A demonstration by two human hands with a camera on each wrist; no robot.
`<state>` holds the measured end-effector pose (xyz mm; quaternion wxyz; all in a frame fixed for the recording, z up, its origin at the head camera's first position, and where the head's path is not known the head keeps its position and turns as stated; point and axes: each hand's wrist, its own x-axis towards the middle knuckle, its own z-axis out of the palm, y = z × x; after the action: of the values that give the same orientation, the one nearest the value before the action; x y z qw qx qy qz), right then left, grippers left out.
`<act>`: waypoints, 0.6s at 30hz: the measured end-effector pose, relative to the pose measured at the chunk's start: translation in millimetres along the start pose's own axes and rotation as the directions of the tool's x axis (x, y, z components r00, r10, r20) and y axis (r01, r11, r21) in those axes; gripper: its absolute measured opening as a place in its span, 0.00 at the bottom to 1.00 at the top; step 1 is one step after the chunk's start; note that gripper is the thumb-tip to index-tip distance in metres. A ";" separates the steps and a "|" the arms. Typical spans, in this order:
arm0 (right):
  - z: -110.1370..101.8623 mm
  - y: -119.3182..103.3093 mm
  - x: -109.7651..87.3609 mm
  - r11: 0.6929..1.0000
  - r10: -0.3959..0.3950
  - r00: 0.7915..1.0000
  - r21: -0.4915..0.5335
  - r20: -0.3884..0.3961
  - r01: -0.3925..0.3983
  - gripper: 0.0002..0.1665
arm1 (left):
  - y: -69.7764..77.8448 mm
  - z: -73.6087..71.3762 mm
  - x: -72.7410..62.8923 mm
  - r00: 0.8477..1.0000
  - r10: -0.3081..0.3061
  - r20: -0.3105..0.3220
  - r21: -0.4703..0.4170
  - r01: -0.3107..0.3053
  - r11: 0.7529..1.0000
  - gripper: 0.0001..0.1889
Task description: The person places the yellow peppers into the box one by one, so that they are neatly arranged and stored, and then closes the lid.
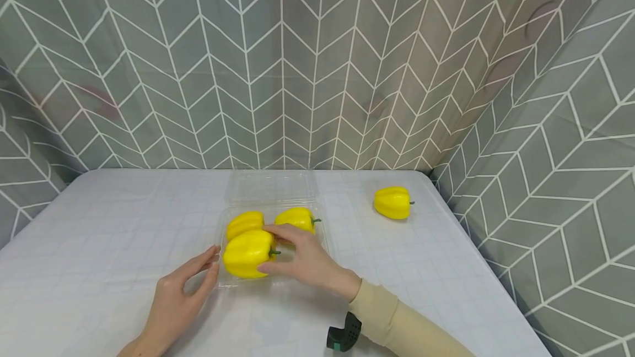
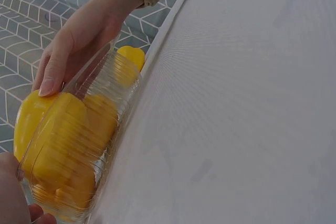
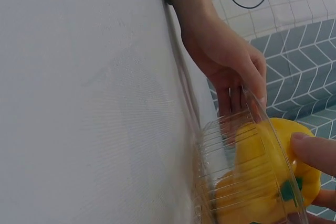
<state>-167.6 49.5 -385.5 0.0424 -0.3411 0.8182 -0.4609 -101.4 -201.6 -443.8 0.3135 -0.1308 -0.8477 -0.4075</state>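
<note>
A clear plastic clamshell container (image 1: 323,231) lies on the table with its lid (image 1: 272,187) folded back flat. My right hand (image 1: 307,260) grips a yellow bell pepper (image 1: 246,253) at the container's near left, thumb in front and fingers behind, its green stem toward the palm. In the right wrist view this pepper (image 3: 307,169) shows above the rim. Inside, two more yellow peppers sit at the back left (image 1: 245,223) and back right (image 1: 295,217). My left hand (image 1: 181,288) holds the container's left edge between thumb and fingers.
Another yellow pepper (image 1: 392,203) lies on its side toward the table's back right. A white cloth with faint grid lines covers the table (image 1: 99,236). Grey chevron-patterned curtains (image 1: 297,70) stand behind it and along the right side.
</note>
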 end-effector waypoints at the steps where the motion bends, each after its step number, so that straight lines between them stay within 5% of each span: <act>1: 0.2 0.3 0.0 1.000 0.007 1.000 -0.005 0.001 -0.007 0.42 | -0.1 0.1 0.0 1.000 0.000 0.000 -0.001 0.000 1.000 0.22; 18: -0.8 2.8 0.4 0.997 0.033 0.999 0.061 0.041 -0.035 0.35 | -0.7 -0.9 -1.0 1.000 -0.023 0.011 -0.003 0.023 1.000 0.22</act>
<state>-169.7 50.9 -387.2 0.0771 -0.3347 0.8082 -0.4783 -100.6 -202.6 -444.4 0.3041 -0.1239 -0.8502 -0.4115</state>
